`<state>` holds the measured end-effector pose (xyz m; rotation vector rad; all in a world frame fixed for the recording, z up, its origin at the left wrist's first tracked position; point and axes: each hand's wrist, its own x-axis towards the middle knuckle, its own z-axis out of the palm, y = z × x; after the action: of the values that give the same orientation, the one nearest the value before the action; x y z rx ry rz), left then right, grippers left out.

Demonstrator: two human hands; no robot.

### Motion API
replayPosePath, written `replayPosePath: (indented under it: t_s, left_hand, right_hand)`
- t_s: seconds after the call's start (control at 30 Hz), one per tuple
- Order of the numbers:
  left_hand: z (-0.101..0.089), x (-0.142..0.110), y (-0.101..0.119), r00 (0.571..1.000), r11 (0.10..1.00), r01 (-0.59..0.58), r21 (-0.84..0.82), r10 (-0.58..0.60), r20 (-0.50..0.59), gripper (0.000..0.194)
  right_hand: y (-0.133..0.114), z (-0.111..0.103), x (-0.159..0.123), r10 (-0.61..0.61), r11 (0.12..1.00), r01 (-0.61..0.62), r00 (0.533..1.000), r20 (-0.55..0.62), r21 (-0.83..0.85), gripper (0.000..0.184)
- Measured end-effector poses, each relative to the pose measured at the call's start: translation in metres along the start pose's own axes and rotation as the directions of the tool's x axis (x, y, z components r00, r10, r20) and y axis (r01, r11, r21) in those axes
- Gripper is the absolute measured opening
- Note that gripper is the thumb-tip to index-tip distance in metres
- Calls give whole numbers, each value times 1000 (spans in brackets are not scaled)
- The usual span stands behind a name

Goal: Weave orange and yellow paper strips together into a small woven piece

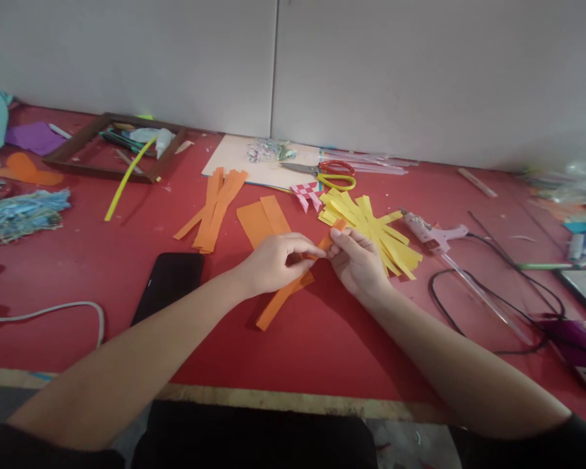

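My left hand (278,262) and my right hand (359,260) meet over the middle of the red table, both pinching one orange paper strip (327,242). The strip's upper end shows above my right thumb; much of it is hidden by my fingers. Below my left hand lie loose orange strips (278,305), partly covered by it. Wider orange paper pieces (258,220) rest just behind that hand, and a bunch of orange strips (221,208) lies farther left. Beside my right hand spreads a pile of yellow paper strips (371,228).
A pink glue gun (434,234) with a black cord lies at right. Behind are scissors (322,172) and a pink-and-white woven paper fish (306,194). A black phone (170,280) lies by my left forearm. A wooden frame (73,148) holds tools at back left.
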<state>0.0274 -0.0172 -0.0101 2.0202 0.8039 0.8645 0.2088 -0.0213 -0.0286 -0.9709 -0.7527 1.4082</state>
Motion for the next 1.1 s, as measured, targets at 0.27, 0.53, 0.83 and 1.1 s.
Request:
replayPosePath:
  t_s: [0.27,0.53,0.83,1.1]
  left_hand:
    - [0,1,-3,999,999,26,20,-26,24,34]
    - [-1,0,2,999,999,27,-19,-28,-30,16]
    - [-2,0,1,999,998,43,-45,-43,-3,14]
    - [-3,0,3,998,997,58,-57,-57,10,14]
  right_hand:
    - [1,-1,1,-3,1000,3,1000,17,-20,30]
    - [0,1,-3,-4,996,9,998,58,-86,31]
    - [1,1,-2,-10,998,14,998,61,-58,30]
    - [2,0,-3,-9,997,15,998,67,-77,29]
